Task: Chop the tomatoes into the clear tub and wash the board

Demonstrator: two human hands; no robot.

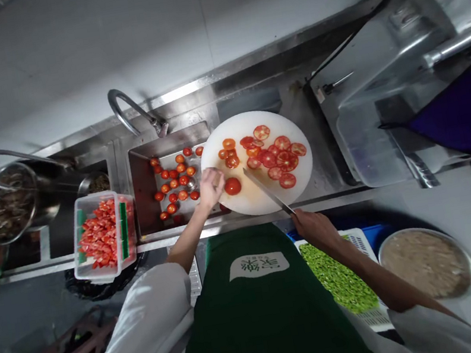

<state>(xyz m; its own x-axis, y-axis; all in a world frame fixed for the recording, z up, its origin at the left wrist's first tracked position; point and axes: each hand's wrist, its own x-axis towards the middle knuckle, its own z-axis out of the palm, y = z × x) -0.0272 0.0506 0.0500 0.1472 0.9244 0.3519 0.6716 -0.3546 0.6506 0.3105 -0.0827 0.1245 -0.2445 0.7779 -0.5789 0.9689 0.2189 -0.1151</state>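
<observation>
The left hand (pixel 211 185) is curled, fingers bent down at the left edge of the round white cutting board (pixel 246 202), just beside a whole tomato (pixel 232 186) that sits on the board's near-left part; whether the fingertips actually touch the tomato cannot be told from this height. The right hand (pixel 314 228) is closed around the handle of a knife (pixel 267 191), whose long blade slants up and left across the board, its tip near the whole tomato. The tomato looks small, round and smooth-skinned, so it is likely light, prone to rolling and slippery once wet, with a soft inside that will crush under a hard pinch; holding it from the top and the side away from the blade with curled fingertips seems the safest grip. Cut tomato slices (pixel 277 154) lie spread over the far and right part of the board. To the left, the sink basin (pixel 143 180) holds more small tomatoes (pixel 175 180) under a tap (pixel 134 112). Further left stands a clear tub of chopped tomato (pixel 103 235). Near right, a white basket of chopped green vegetable (pixel 336 280) sits beside a metal bowl (pixel 428 264).
</observation>
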